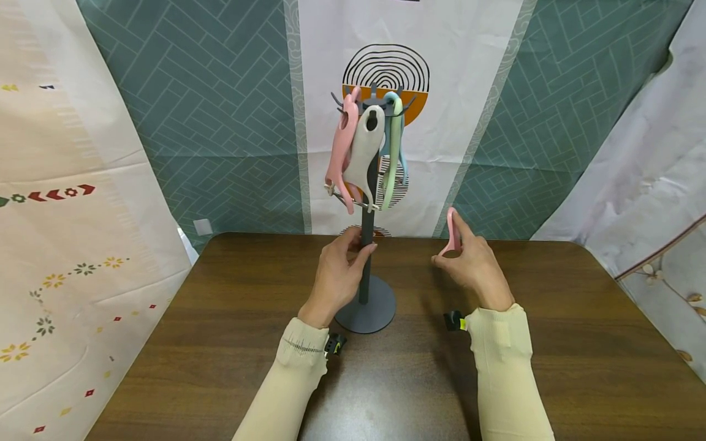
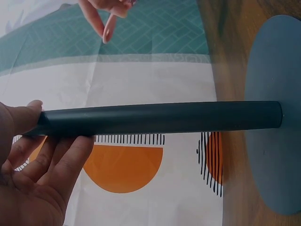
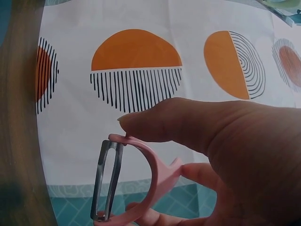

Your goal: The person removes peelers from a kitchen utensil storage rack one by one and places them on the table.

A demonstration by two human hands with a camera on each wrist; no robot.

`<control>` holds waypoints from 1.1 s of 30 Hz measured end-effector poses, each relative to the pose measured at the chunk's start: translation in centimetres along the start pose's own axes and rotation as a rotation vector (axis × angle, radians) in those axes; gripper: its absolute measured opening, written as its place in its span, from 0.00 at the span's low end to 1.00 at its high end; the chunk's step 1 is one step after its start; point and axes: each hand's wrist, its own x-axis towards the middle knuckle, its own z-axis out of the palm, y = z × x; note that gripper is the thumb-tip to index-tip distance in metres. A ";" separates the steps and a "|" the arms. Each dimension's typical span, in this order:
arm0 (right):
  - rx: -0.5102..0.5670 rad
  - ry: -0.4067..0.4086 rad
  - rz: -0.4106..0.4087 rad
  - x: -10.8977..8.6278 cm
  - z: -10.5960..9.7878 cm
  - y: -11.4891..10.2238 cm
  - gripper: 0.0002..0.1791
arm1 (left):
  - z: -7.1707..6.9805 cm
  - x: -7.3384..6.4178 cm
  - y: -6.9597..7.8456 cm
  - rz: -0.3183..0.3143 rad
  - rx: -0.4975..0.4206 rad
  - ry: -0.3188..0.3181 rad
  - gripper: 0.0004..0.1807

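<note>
While left hand (image 1: 337, 272) has fingers curled round pole (image 1: 364, 283) of dark stand (image 1: 375, 312), right hand (image 1: 475, 269) pinches pink Y-peeler (image 3: 160, 181) above worktop (image 1: 248, 294), apart from hanging peelers (image 1: 364, 147). Sloppy pinch near blade (image 3: 114, 174) could nick skin, imo; hard bump might tip stand.

From here I make out a smooth plastic peeler (image 3: 161, 178), shiny metal blade (image 3: 113, 181), matt stand (image 2: 164, 117), glossy wood-grained table (image 1: 248, 349), creased cloth backdrop (image 1: 220, 110).
</note>
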 end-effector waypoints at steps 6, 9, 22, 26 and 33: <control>-0.007 0.000 -0.003 -0.1 0.1 0.0 0.56 | 0.0 0.0 0.0 -0.003 -0.001 -0.003 0.13; -0.004 -0.011 0.015 -0.1 0.1 -0.1 0.57 | 0.1 0.0 -0.1 -0.005 -0.004 -0.001 0.12; -0.011 -0.011 0.027 0.2 0.2 0.1 0.56 | 0.0 0.1 -0.2 -0.013 -0.010 -0.003 0.12; -0.011 -0.011 0.021 0.3 0.4 0.3 0.56 | 0.0 0.1 -0.2 -0.010 -0.011 -0.004 0.11; -0.014 -0.021 0.031 0.3 0.4 0.3 0.56 | 0.0 0.1 -0.2 -0.007 -0.016 -0.005 0.11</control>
